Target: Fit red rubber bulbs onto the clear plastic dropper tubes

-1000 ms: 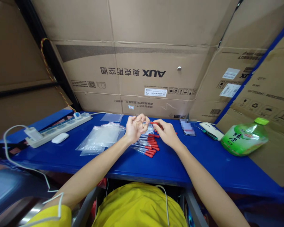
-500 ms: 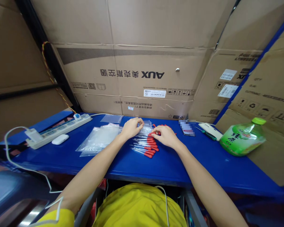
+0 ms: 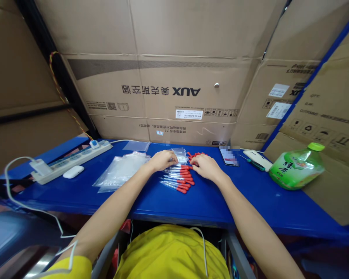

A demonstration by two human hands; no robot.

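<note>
Several droppers [image 3: 177,180] with clear thin stems and red bulbs lie in a loose row across the middle of the table, stems to the left. At the stem end, my left hand [image 3: 162,159] has its fingers closed around some of the clear stems [image 3: 179,154]. Opposite it, my right hand [image 3: 206,166] is curled with its fingertips closed on red bulbs. Its fingers partly cover more red bulbs [image 3: 195,154] behind it. Exactly how many droppers each hand grips is hidden.
Clear plastic bags [image 3: 119,172] are stacked left of the droppers, with another bag [image 3: 136,146] behind. A power strip [image 3: 72,161] and white case [image 3: 73,172] lie farther left. Rightward are a phone [image 3: 229,156], a white device [image 3: 258,159] and a green bottle [image 3: 296,166]. Cardboard [image 3: 163,69] walls the back.
My left hand has come down slightly onto the stems. My right hand has shifted a little, and its fingertips have drawn back slightly to the right along the bulbs.
</note>
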